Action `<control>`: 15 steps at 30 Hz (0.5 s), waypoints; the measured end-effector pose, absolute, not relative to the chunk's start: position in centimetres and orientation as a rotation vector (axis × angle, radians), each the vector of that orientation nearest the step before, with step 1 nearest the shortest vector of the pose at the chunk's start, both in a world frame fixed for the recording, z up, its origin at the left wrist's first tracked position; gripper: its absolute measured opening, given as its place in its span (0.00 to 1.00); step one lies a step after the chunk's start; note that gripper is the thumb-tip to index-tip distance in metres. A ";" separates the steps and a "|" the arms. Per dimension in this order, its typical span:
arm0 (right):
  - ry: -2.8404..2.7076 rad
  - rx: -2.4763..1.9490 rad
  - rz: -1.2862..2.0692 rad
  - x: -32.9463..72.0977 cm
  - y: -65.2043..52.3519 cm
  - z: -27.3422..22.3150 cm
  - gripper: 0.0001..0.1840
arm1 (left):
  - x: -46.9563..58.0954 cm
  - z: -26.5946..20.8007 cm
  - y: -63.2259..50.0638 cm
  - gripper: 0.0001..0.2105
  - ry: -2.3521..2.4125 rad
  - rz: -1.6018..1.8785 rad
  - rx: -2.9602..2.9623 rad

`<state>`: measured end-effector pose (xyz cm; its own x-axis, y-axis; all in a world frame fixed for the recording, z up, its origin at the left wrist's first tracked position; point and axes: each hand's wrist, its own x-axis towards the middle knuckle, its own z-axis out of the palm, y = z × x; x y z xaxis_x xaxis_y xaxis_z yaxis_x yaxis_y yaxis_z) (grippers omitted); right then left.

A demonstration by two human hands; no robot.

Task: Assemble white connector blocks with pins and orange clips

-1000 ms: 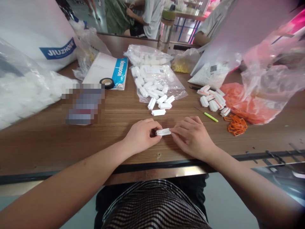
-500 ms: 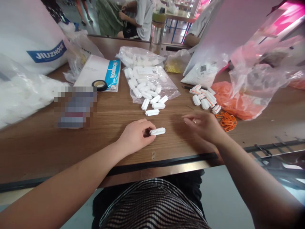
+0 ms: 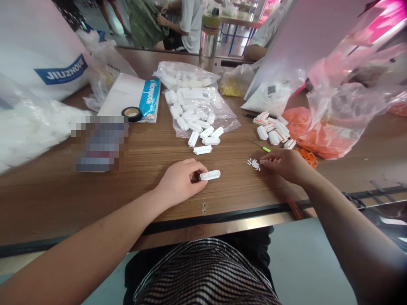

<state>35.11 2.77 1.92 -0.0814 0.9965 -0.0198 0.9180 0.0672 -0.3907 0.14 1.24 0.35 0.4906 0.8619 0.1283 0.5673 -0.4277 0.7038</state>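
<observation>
My left hand [image 3: 182, 181] rests on the table, thumb and fingers closed on one end of a white plastic connector housing [image 3: 210, 174] whose row of openings faces up. At the right edge of a small pile of tiny white pins [image 3: 253, 163] is my right hand [image 3: 284, 164], its thumb and fingertips pinched together. Whether a pin sits between those fingertips is too small to see. A thin tool with a green handle [image 3: 266, 149] lies just behind the pile. More white housings [image 3: 202, 149] lie loose beyond my left hand, some spilling from a clear bag [image 3: 227, 114].
White housings with orange strips [image 3: 275, 129] are heaped at right, beside orange clips [image 3: 308, 157] and a bag of orange parts [image 3: 330, 135]. Black tape [image 3: 132, 113] lies on a notebook [image 3: 119, 95] at left. A bottle [image 3: 209, 40] stands behind; people sit beyond.
My right hand has moved right and slightly away from me, uncovering the pile of tiny pins and the green-handled tool. My left hand keeps its hold on the housing.
</observation>
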 end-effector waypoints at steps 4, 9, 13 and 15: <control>-2.118 -1.955 0.363 35.1 2.4 1.7 0.12 | 0.1 0.3 1.3 0.06 1.153 0.655 2.149; -2.180 -1.921 0.181 34.7 1.6 1.4 0.14 | 0.1 0.4 1.2 0.05 1.147 0.666 2.154; -2.207 -1.931 0.071 34.3 1.3 1.4 0.14 | 0.1 0.5 1.2 0.05 1.148 0.663 2.150; -2.196 -1.934 0.093 34.2 1.4 1.4 0.13 | 0.2 0.5 1.2 0.05 1.147 0.659 2.146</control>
